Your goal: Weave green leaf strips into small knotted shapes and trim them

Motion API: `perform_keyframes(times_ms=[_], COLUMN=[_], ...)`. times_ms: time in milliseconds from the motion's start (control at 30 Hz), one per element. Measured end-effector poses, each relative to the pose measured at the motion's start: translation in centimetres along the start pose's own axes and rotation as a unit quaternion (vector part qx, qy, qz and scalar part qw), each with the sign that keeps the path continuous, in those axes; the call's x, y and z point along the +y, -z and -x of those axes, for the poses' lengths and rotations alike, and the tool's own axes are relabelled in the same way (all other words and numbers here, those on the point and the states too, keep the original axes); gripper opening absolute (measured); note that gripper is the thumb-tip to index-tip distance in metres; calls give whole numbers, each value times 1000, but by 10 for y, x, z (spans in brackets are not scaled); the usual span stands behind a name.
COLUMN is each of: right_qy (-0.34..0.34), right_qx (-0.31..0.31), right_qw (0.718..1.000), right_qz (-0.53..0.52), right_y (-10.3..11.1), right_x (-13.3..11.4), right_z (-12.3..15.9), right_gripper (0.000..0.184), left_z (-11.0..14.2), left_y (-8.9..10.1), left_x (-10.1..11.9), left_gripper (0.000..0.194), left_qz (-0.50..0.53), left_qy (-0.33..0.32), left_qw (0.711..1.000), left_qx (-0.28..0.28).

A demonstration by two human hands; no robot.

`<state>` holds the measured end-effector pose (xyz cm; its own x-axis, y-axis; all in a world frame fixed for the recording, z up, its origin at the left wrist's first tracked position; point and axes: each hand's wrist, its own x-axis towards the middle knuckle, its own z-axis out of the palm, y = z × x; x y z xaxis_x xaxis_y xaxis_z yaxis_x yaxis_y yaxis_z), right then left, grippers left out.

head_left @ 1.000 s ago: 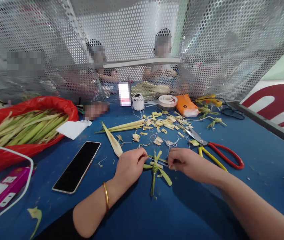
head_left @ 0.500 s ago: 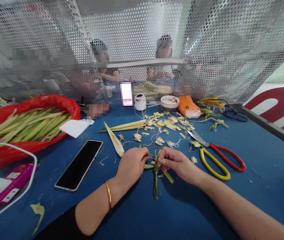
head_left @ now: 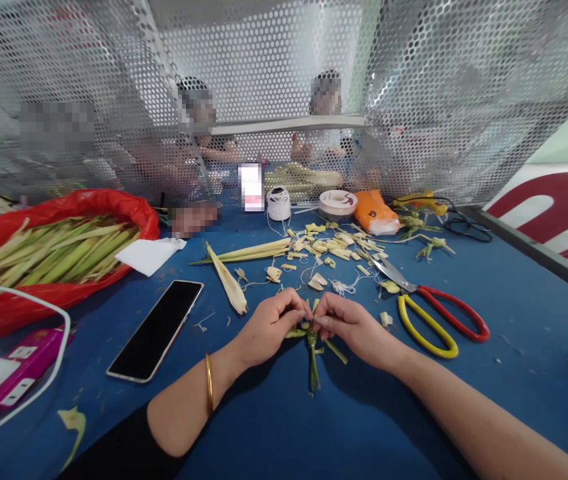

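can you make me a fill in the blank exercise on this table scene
The left hand and the ____ hand are both at the small knotted green leaf piece.
The smooth gold bangle circles the ____ wrist.
The long-bladed metal scissors have one red handle and one ____ handle.
The crinkled plastic bag holding long green leaves is coloured ____.

Missing words: right; left; yellow; red.

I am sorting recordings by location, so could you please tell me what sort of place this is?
Probably a handicraft workspace, perhaps a workshop or classroom: a red bag holds long leaf strips, scissors lie beside cut scraps, and the left hand and right hand meet over a knotted leaf piece.
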<state>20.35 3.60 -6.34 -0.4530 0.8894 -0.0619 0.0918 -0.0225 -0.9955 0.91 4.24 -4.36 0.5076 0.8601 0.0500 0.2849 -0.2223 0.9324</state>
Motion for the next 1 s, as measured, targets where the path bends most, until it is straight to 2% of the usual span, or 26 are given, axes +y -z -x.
perform_keyframes(times_ms=[267,467,733,900,1000], right_qy=[35,34,41,44,50], right_qx=[23,11,15,22,24], right_qw=[999,996,986,986,991], right_qz=[26,82,162,162,118], right_y=[1,-1,-7,-6,-7], right_x=[-5,-6,-14,-11,-9], right_z=[0,2,6,6,3], right_gripper=[19,15,17,18,15], left_z=[0,0,1,1,0], left_y=[-1,-2,-5,-4,-3], left_x=[3,5,7,6,4], left_gripper=[12,15,13,13,15], left_qz=[74,-22,-61,-57,-47], left_qy=[22,21,45,44,29], left_qw=[997,999,997,997,998], left_qx=[-12,-25,-18,-13,3])
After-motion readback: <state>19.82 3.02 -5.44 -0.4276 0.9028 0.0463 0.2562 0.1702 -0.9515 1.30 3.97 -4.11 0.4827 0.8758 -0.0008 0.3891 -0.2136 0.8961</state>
